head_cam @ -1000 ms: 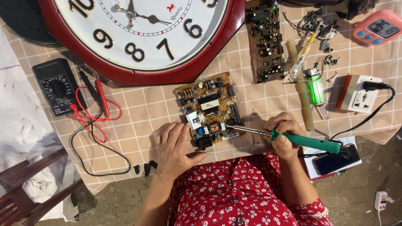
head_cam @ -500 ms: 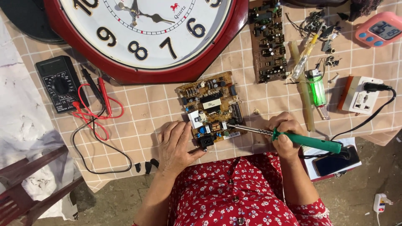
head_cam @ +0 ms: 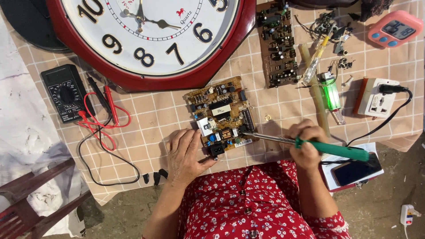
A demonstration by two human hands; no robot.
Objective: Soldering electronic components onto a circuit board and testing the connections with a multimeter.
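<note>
A tan circuit board crowded with components lies on the checked tablecloth in front of me. My left hand rests flat on the cloth, its fingers touching the board's near left corner. My right hand grips a green-handled soldering iron. Its metal shaft points left, with the tip at the board's near right edge.
A big red-rimmed wall clock lies at the back. A black multimeter with red and black leads sits left. A second, brown circuit board, a green lighter, a white socket adapter, a pink timer and a phone lie right.
The view has shifted slightly. Both hands keep their hold and place by the board, and the iron's tip stays at the board's edge.
</note>
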